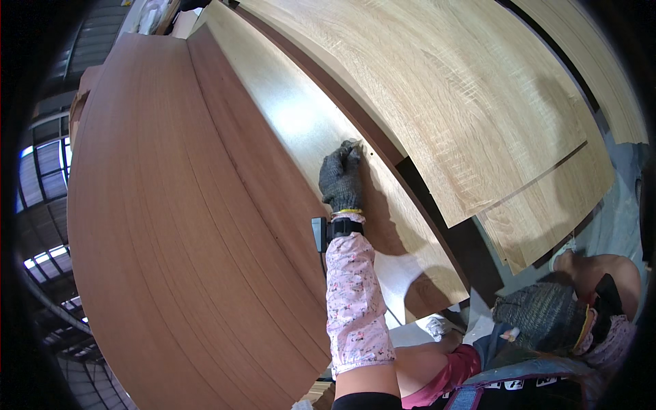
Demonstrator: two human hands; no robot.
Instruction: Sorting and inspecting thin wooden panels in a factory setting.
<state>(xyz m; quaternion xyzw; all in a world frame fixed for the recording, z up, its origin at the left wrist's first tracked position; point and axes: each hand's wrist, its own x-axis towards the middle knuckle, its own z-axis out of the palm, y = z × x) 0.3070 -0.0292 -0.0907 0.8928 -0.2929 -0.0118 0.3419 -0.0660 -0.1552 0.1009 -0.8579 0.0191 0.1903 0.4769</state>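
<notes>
My left hand (341, 179), in a dark knit glove, reaches up onto a pale wood-grain panel (301, 123). Its fingers are bunched together, their tips touching the panel beside a small dark hole (370, 154). I see nothing between the fingers. A pink floral sleeve covers the forearm, and a black strap with a small grey box (320, 234) sits at the wrist. My right hand (543, 316), also in a dark knit glove, hangs low at the right near my knee. Its fingers are curled out of sight.
A large reddish-brown panel (171, 225) leans at the left, overlapping the pale one. Light oak-coloured sheets (471, 102) lie stacked at the upper right over a dark gap (471, 239). Windows and roof framing (48, 205) show at the far left.
</notes>
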